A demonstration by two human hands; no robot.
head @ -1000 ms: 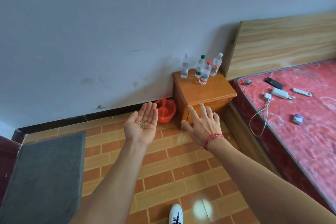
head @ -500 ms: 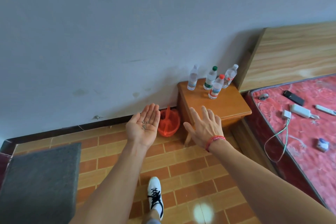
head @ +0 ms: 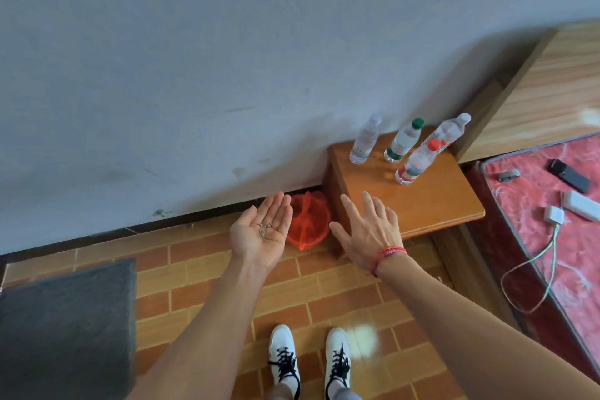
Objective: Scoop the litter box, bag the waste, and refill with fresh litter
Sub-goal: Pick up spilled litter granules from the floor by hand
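Tiled floor (head: 201, 295) beside the bed (head: 519, 204) shows no litter box or scoop, so nothing looks done: left hand (head: 250, 237) flat, palm up, carrying small grey bits (head: 263, 230); right hand (head: 367, 230) spread, empty, near a red bin (head: 308, 221).

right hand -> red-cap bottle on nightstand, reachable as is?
Probably yes. The right hand is open by the front corner of the nightstand, and only bare wood lies between it and the red-capped bottle, the frontmost of four.
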